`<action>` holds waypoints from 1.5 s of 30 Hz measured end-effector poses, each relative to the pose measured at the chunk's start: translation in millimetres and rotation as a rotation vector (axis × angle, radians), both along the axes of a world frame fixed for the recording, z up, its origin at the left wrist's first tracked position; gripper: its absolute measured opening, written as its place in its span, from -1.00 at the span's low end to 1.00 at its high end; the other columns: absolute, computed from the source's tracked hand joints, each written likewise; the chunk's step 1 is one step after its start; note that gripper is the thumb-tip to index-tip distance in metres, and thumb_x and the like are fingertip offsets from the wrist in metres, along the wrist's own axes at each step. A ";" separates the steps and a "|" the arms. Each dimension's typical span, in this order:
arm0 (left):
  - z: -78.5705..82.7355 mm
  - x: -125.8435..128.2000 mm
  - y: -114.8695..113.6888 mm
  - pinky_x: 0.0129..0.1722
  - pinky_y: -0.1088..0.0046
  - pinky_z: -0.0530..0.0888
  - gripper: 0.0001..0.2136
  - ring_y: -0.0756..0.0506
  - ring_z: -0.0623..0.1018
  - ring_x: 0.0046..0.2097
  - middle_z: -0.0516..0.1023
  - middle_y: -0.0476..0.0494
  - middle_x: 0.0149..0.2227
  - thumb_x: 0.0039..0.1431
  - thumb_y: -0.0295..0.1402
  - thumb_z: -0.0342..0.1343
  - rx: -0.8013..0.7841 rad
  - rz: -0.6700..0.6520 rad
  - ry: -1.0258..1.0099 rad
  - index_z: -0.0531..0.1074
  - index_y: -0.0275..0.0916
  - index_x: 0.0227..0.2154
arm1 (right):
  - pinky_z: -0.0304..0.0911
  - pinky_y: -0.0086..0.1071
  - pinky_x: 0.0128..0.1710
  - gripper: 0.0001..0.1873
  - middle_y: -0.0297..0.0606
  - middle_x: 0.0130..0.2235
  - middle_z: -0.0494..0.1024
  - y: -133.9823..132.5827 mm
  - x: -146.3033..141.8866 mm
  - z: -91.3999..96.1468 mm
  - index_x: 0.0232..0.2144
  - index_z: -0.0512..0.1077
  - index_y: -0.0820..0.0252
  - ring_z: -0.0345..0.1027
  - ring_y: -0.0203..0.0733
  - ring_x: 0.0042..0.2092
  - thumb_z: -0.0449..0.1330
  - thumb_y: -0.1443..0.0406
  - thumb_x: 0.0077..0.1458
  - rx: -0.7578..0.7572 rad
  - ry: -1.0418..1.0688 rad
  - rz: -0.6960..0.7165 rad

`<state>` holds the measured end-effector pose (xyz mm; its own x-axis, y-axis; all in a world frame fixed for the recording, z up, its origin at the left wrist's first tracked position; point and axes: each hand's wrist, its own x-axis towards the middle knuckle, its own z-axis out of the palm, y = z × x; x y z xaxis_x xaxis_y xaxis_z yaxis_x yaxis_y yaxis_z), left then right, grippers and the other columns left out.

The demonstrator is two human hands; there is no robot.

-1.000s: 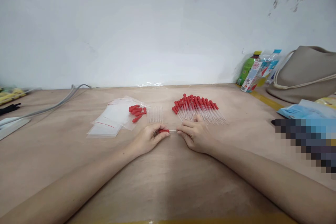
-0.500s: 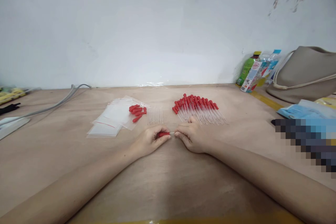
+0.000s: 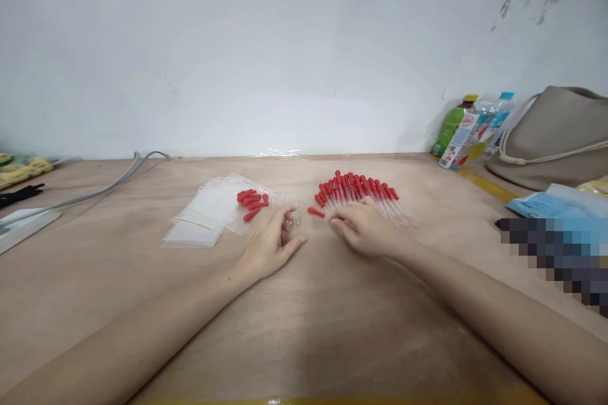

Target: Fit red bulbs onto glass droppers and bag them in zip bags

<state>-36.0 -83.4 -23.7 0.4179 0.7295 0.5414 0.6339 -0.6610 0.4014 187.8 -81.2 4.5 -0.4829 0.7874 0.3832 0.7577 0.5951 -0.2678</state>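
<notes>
My right hand (image 3: 363, 226) pinches the clear tube end of a dropper, whose red rubber bulb (image 3: 316, 211) points left, out past the fingertips. It is close in front of a fan of assembled droppers (image 3: 358, 186) with red bulbs and clear tubes. My left hand (image 3: 275, 240) is empty, thumb and fingers apart, beside a row of loose clear tubes (image 3: 285, 199) that it partly hides. Left of those tubes, several loose red bulbs (image 3: 251, 199) lie by clear plastic zip bags (image 3: 199, 209).
A grey cable (image 3: 109, 186) crosses the table at left, near a black item (image 3: 21, 195). At right stand plastic bottles (image 3: 451, 130) and a grey drawstring bag (image 3: 555, 133); a blue packet (image 3: 536, 205) lies in front. A white wall backs the table.
My left hand has let go of the red bulb and opened, shifting slightly toward the loose tubes. My right hand has carried the dropper forward and right, toward the fan of droppers.
</notes>
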 end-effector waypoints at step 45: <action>0.7 -52.7 40.1 -0.21 0.27 0.37 -0.86 -0.17 0.42 -0.22 0.40 -0.19 -0.28 0.15 -0.34 -0.08 0.049 0.439 0.206 0.32 -0.25 -0.29 | -0.07 -0.15 -0.20 -0.75 -0.02 -0.38 0.50 41.7 -74.9 -10.8 -0.43 0.42 0.33 0.34 -0.06 -0.34 -0.02 0.30 0.02 -0.080 -0.215 -0.455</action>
